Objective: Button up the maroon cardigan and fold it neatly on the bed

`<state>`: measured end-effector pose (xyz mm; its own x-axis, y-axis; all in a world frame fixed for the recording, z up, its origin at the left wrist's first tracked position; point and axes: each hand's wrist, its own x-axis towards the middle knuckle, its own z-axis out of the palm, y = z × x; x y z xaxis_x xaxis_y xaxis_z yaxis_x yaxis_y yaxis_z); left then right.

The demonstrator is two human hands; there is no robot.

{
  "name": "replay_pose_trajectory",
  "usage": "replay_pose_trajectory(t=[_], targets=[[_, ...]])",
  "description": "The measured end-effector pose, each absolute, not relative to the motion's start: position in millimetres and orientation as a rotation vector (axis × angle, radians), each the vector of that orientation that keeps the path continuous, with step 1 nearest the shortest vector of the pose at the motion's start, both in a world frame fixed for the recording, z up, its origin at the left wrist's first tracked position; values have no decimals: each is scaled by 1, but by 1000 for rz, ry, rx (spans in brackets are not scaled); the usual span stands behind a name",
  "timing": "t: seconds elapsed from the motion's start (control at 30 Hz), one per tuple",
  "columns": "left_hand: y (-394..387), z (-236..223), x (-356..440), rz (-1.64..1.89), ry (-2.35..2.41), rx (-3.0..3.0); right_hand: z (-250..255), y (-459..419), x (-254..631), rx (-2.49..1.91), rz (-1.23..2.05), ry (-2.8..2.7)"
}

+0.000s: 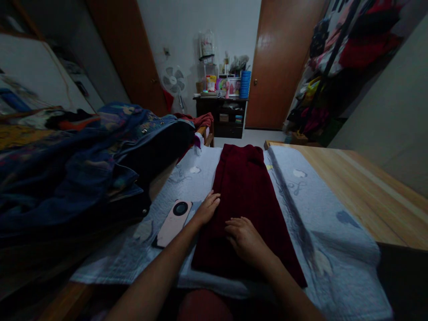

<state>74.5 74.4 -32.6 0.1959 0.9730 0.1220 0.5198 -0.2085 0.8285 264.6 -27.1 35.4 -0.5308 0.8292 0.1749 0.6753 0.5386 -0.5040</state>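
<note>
A dark red garment [249, 187] lies folded into a long panel on a pale grey-blue patterned cloth [187, 178]. Whether it is a top or trousers I cannot tell. My left hand [207, 207] rests at the garment's left edge, fingers stretched out and touching the fabric. Over the middle of the garment is my right hand [245, 238], its fingers slightly bent and lying on the cloth, with nothing visibly gripped. A pink phone [174, 223] with a round black camera ring lies face down just left of my left forearm.
A heap of clothes with a denim jacket [76, 160] rises on the left. Bare wooden boards [368, 178] extend to the right. Farther back stand a fan [174, 80], a dark cabinet [219, 111] and a brown door [279, 67]. Clothes hang from a rack [331, 58].
</note>
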Motion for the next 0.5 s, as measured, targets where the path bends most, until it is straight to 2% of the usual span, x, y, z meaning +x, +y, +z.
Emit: replay_pose_trajectory(t=[0.27, 0.5], targets=[[72, -19, 87, 1125, 1293, 1647, 43, -25, 259, -1122, 527, -2386], [75, -21, 81, 1143, 1238, 1555, 42, -27, 259, -1203, 514, -2469]])
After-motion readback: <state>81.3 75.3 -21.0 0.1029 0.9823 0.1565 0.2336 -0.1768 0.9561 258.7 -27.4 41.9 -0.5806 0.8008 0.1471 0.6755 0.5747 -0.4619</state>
